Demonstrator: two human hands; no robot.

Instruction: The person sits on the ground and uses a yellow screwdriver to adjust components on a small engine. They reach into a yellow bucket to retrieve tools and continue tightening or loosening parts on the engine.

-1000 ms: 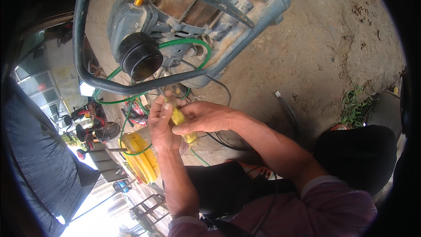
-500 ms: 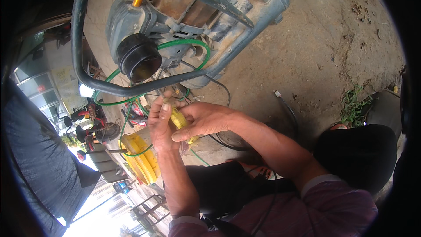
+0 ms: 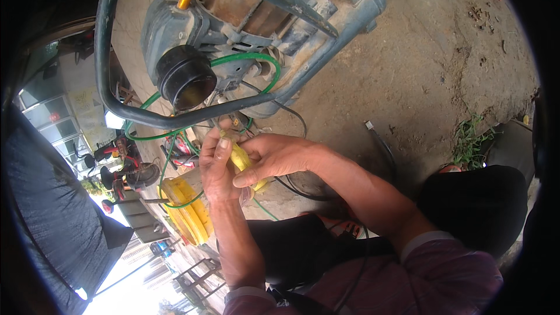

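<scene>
Remote feed: I see left hand (image 3: 219, 172) pinching upper end of slim yellow object (image 3: 241, 158), right hand (image 3: 274, 154) curled round it; both near tubular frame (image 3: 175, 121)

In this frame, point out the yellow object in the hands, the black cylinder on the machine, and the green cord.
Yellow object (image 3: 240, 156), head view: exposed middle.
Black cylinder (image 3: 181, 70), head view: outer wall.
Green cord (image 3: 247, 55), head view: upper arc.
</scene>
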